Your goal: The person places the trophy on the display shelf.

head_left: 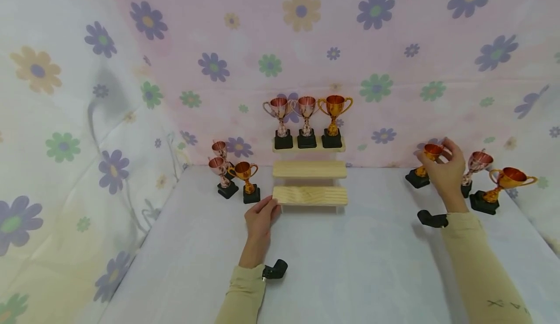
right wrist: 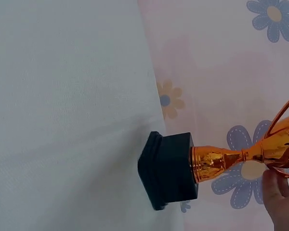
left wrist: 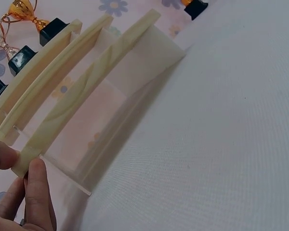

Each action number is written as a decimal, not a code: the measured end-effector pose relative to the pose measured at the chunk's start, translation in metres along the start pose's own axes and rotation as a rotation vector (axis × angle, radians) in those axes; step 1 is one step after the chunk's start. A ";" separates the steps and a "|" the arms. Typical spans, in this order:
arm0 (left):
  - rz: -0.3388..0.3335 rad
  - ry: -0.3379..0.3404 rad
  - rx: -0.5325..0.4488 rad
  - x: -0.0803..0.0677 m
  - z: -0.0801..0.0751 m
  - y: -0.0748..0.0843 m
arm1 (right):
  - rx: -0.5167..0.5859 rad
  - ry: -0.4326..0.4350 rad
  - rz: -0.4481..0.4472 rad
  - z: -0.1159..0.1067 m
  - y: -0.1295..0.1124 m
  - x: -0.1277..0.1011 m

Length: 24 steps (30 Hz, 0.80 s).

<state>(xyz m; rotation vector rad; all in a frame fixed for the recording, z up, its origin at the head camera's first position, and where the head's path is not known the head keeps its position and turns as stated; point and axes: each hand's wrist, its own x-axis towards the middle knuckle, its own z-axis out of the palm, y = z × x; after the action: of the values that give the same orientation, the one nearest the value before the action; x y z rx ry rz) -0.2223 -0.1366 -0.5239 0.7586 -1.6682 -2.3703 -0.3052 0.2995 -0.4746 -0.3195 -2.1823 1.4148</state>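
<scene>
fingers (head_left: pixel 451 148) curled, the right hand (head_left: pixel 447 172) i watch remotely pinches a gold trophy (right wrist: pixel 214 163); the left hand (head_left: pixel 258 224) pinches the lowest step (head_left: pixel 310 196) of the wooden display stand (head_left: pixel 309 168).

We see a shiny orange-gold, two-handled trophy with a square black base (right wrist: pixel 212 163), and a pale wooden three-step stand with clear supports (head_left: pixel 309 169).
Held by its cup, the trophy is at 3 o'clock from the stand, well apart, tilted toward 1 o'clock in our head view. The stand is upright, pinched at its lowest step's 9 o'clock end, its steps rising toward 12.
</scene>
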 end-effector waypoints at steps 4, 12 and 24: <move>0.003 0.000 0.003 0.001 -0.001 -0.002 | -0.054 -0.036 0.027 -0.002 0.005 0.000; -0.004 -0.005 -0.008 0.002 0.000 -0.002 | 0.030 -0.042 -0.048 -0.004 0.007 -0.001; -0.010 -0.002 -0.014 0.003 -0.001 0.000 | -0.032 -0.099 -0.180 -0.001 -0.015 -0.029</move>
<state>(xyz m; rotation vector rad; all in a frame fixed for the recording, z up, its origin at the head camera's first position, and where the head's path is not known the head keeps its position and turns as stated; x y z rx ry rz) -0.2244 -0.1387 -0.5250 0.7648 -1.6508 -2.3872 -0.2788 0.2807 -0.4696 -0.0623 -2.2516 1.3228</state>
